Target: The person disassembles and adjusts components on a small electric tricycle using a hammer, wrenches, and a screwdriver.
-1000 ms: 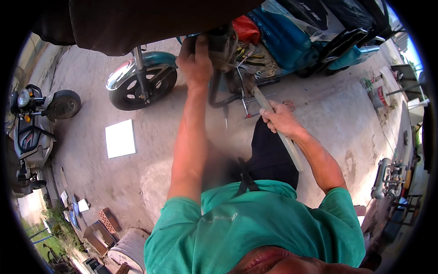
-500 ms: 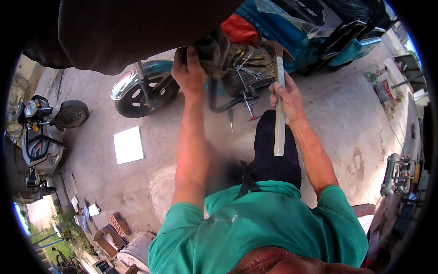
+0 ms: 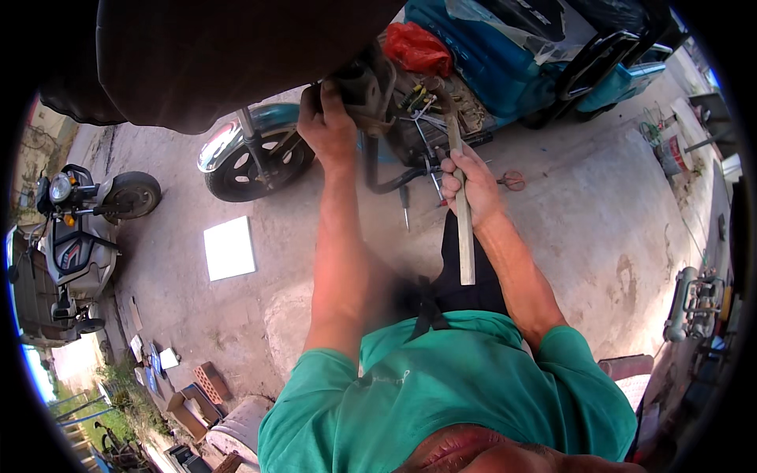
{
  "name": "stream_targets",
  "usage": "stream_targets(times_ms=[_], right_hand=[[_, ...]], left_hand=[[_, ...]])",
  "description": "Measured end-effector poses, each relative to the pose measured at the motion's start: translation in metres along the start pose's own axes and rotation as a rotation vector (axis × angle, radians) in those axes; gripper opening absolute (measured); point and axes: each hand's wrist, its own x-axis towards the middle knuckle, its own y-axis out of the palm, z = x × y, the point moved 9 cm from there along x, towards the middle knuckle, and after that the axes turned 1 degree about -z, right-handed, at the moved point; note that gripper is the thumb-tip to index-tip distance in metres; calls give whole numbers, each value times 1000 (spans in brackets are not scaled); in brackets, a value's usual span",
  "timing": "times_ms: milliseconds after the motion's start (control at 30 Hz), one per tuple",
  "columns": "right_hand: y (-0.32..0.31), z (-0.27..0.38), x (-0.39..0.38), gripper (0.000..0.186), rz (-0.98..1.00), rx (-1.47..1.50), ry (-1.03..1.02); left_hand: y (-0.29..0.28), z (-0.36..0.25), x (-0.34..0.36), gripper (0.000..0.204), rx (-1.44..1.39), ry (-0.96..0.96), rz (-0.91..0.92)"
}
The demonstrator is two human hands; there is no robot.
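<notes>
Hammer (image 3: 466, 236), grasped in right hand (image 3: 473, 183) near footboard (image 3: 474, 117) edge; left hand (image 3: 330, 132), hold unclear; apparent striking step, aim needed next.

Handle (image 3: 465, 236) matt, bare-looking wood; fender (image 3: 277, 118) glossy (tip (image 3: 214, 154) chrome-bright); shirt (image 3: 473, 370) matt cloth.

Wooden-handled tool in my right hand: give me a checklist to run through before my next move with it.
1. Right hand closed around the wooden handle: ok.
2. Left hand firmly placed at the teal vehicle: cannot tell; its fingertips are hidden.
3. Footboard free of loose tools: not ok; pliers and wrenches lie on it.
4. Ground beside the vehicle clear: not ok; a screwdriver lies there.
5. Gloves on: not ok; both hands are bare.
</notes>
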Motion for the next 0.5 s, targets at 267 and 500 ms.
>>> stream_targets(times_ms=[267,500], right_hand=[[54,2,-22,26,130,-70,-30],[68,5,-18,43,169,-193,-60]], left_hand=[[-1,-3,-2,40,-2,4,-36],[1,1,-6,41,12,-31,-48]])
